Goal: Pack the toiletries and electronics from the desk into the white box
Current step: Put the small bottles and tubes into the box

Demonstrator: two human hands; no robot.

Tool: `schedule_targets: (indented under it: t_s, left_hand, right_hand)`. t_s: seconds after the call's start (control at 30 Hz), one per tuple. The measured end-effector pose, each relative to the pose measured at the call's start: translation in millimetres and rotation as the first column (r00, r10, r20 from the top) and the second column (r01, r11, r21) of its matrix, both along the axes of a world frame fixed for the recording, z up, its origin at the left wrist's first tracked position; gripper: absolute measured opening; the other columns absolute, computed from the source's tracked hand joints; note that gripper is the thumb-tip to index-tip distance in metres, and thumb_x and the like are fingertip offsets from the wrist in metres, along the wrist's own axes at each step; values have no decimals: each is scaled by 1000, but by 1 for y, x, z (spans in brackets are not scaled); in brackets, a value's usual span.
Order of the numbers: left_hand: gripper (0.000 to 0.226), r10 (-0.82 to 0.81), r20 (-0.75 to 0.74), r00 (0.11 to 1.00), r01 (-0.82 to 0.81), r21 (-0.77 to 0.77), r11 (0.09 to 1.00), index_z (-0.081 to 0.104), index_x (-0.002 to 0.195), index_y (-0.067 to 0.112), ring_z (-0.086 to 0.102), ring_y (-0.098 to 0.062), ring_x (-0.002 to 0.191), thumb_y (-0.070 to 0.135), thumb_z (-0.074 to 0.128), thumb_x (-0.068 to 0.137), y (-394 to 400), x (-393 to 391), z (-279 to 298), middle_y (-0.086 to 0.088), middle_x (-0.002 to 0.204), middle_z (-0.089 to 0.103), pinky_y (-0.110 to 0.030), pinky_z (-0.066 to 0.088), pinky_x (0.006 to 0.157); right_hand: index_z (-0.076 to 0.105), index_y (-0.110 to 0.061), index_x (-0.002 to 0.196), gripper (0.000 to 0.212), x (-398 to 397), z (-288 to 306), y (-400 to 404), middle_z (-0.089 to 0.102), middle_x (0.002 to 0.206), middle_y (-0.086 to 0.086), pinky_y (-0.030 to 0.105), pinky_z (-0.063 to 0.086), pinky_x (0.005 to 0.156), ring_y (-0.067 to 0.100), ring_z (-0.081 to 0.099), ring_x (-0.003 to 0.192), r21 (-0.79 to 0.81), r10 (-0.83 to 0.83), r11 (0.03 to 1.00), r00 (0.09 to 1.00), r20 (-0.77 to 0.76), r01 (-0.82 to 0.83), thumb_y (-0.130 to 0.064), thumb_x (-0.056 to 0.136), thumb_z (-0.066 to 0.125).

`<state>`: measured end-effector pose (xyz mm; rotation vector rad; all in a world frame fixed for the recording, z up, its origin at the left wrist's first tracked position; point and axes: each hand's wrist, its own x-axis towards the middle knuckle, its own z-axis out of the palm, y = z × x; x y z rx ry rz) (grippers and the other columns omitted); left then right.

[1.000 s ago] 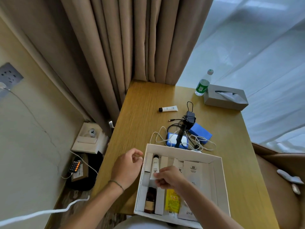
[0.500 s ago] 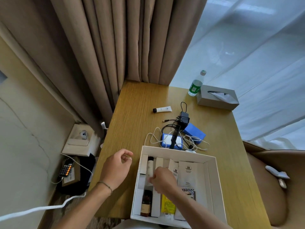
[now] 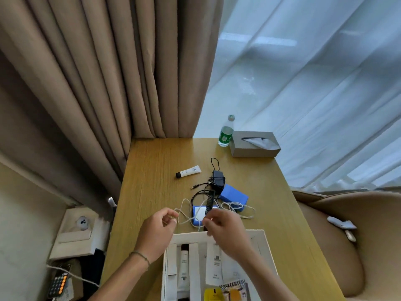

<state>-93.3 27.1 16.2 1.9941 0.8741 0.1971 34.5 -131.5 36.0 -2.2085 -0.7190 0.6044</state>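
Observation:
The white box (image 3: 268,250) lies at the desk's near edge, holding white tubes (image 3: 184,266), flat sachets and a yellow packet (image 3: 213,294). Just beyond it lie a blue power bank (image 3: 200,214), a white cable (image 3: 236,207), a black comb (image 3: 211,199), a black adapter (image 3: 217,180) with its cord, and a blue box (image 3: 234,194). Farther back lies a white tube with a black cap (image 3: 188,171). My left hand (image 3: 155,232) pinches the cable's left loop. My right hand (image 3: 224,227) hovers over the box's far rim, fingers closed around the comb's near end.
A green-labelled water bottle (image 3: 226,132) and a grey tissue box (image 3: 254,146) stand at the desk's far right corner. Beige curtains (image 3: 108,83) hang behind and left. A tan chair (image 3: 338,242) sits right of the desk. A low shelf with a calculator (image 3: 59,283) is at left.
Both hands moved forward out of the box area to the cable and comb beyond its far rim. The view tilted up and shifted.

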Motion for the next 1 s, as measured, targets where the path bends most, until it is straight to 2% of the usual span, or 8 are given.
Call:
schedule_targets:
  t_s: [0.13,0.3,0.37,0.53,0.67,0.83,0.93,1.0]
  left_hand:
    - [19,-14,-22,1000,14,7,1000,66,89,35,63,-10,65,19,59,95,1,32,-1,6,76,67,-18,49,51]
    - [17,-25,-138,990,28,18,999,66,89,34,68,-17,71,20,58,95,4,65,-6,4,82,69,-27,56,55]
    - [18,-34,-181,983,41,34,999,65,90,35,66,-14,67,20,57,96,6,78,-10,7,82,68,-26,54,53]
    - [19,-26,-259,966,44,64,997,64,88,37,61,-10,60,21,57,96,11,105,-20,9,82,66,-18,44,46]
    - [18,-35,-307,951,58,66,996,65,89,35,63,-11,63,20,56,96,14,119,-28,11,84,66,-17,44,45]
    - [17,-49,-337,940,79,76,994,64,92,35,56,-7,52,20,56,97,17,128,-38,11,86,67,-12,39,40]
    - [17,-34,-346,938,67,84,994,65,92,34,65,-13,63,20,56,96,22,135,-40,11,85,67,-19,50,49]
    - [18,-27,-348,937,60,86,994,66,92,32,67,-13,70,18,55,96,25,142,-43,12,85,67,-25,56,58]
  right_hand:
    - [73,-29,79,17,64,-3,-6,74,71,-4,36,58,66,18,70,67,-12,-12,1000,998,-58,11,-19,90,65]
    - [78,-25,89,25,127,-29,-16,76,89,-10,28,58,74,8,71,81,-238,336,910,940,-49,-338,-8,88,61]
    - [75,-28,86,31,141,-45,-18,76,89,-8,35,58,71,16,70,82,-396,503,792,864,-6,-464,-3,86,58]
    - [73,-32,118,62,157,-78,-20,73,118,-5,27,44,56,22,64,102,-581,783,497,622,-21,-644,11,78,51]
    - [66,-30,126,55,160,-93,-22,68,122,0,41,55,84,24,58,110,-589,901,379,429,60,-714,1,81,61]
    - [65,-15,120,33,161,-104,-21,70,115,7,44,51,91,27,58,107,-697,978,207,137,156,-686,-17,88,68]
    - [61,-15,115,33,164,-105,-17,70,99,9,41,51,70,26,58,88,-670,973,227,196,123,-707,-20,84,71]
    - [57,-15,113,37,167,-105,-16,66,92,9,35,39,57,23,48,76,-609,955,277,281,92,-743,-20,79,72]
